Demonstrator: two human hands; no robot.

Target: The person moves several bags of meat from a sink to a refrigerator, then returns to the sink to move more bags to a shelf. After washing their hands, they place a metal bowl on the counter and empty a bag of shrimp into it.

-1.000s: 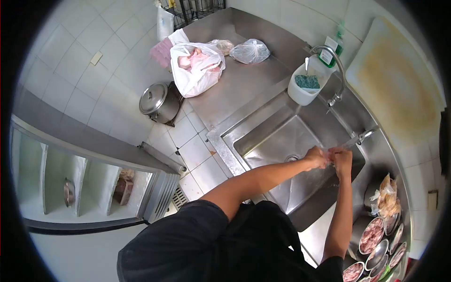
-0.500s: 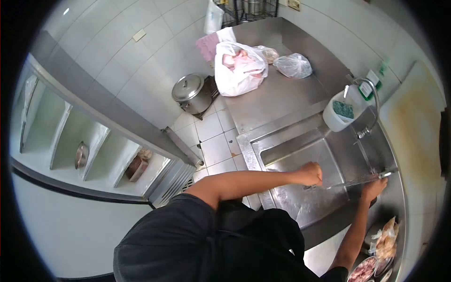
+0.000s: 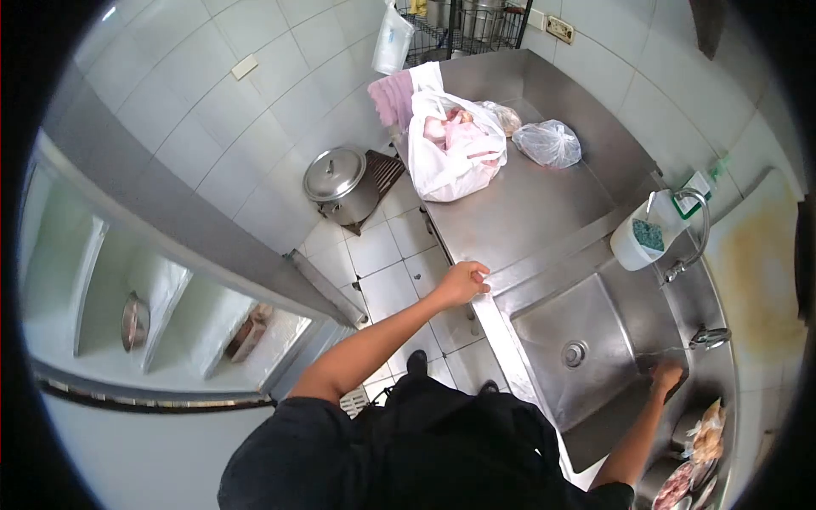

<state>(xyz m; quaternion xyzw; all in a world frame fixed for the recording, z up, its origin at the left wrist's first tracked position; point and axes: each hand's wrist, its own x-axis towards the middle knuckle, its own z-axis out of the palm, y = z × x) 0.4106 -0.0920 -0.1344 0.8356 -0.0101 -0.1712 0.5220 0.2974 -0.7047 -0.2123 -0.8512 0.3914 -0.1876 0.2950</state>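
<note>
My left hand (image 3: 463,283) hovers at the near left corner of the steel sink (image 3: 574,314), its fingers curled but apart and nothing seen between them. Inside the sink's right side is my right hand (image 3: 667,376), below the small tap (image 3: 710,338); a thin stream of water runs near it, and its fingers are too small and blurred to read. The round drain (image 3: 574,354) shows in the basin floor between the two hands.
A white bag of meat (image 3: 455,157) and a clear bag (image 3: 548,144) lie on the steel counter (image 3: 544,204). Behind the sink stands a white tub (image 3: 639,242) with a green scourer. Bowls of meat (image 3: 673,486) sit at the lower right, a lidded pot (image 3: 340,183) on the left.
My left hand has swung left from over the basin to its edge. My right hand has come down from the small tap into the sink. The view has shifted.
</note>
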